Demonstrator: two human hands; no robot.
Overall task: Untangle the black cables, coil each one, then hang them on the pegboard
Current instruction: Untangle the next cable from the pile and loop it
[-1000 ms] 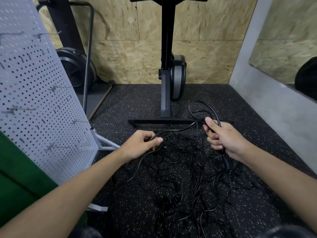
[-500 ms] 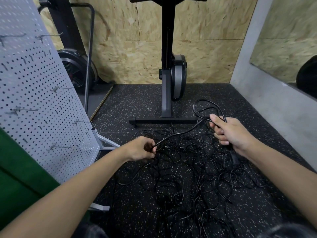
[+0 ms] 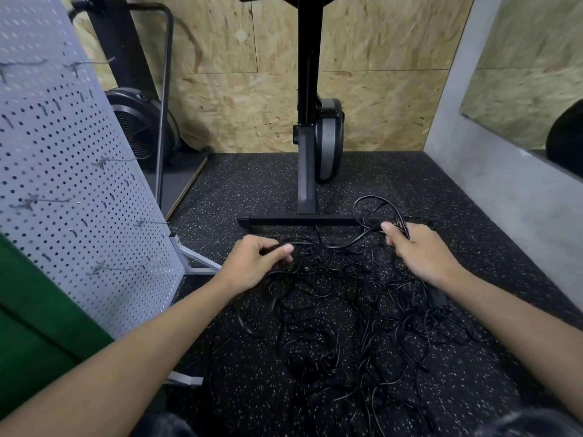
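Note:
A tangle of thin black cables lies spread on the speckled rubber floor in front of me. One thicker black cable runs slack between my hands. My left hand pinches it near the tangle's left edge. My right hand grips a few coiled loops of the same cable, which stick up behind the fingers. The grey pegboard stands tilted at the left, with several bare metal hooks.
A black exercise machine's upright and floor bar stand just behind the cables. A fan wheel machine sits at the back left. Grey wall closes the right side. The pegboard's metal foot reaches toward my left hand.
My left hand slid along the cable, first nearer me, then away to the left. My right hand kept the loops and shifted slightly right. The cable between the hands now sags lower.

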